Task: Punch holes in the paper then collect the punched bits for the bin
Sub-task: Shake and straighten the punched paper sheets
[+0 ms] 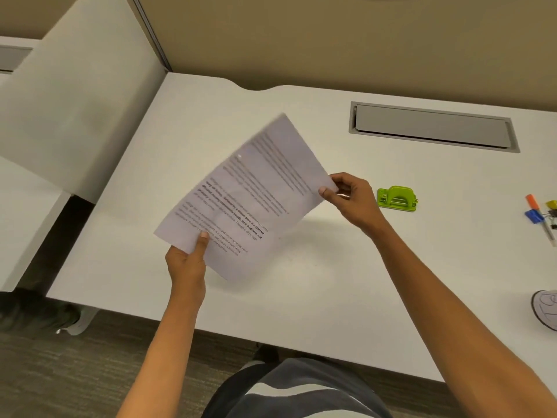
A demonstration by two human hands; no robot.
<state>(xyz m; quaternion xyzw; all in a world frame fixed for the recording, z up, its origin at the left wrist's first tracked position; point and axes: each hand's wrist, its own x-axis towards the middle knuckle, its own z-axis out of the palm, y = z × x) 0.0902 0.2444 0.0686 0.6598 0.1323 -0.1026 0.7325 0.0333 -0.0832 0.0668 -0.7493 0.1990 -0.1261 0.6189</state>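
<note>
While the paper (247,194) hangs above the middle of the desk (301,297), the left hand (187,263) pinches its near corner and the right hand (351,196) its right edge. Best square that edge toward the green punch (397,198) just beside, near the desk's right side.

Paper (247,194) above desk (316,297), hole punch (397,198) to its right, pens (541,217) farther right.

One paper (245,194), one green hole punch (397,199) — two hands, left (187,260) and right (351,196).
</note>
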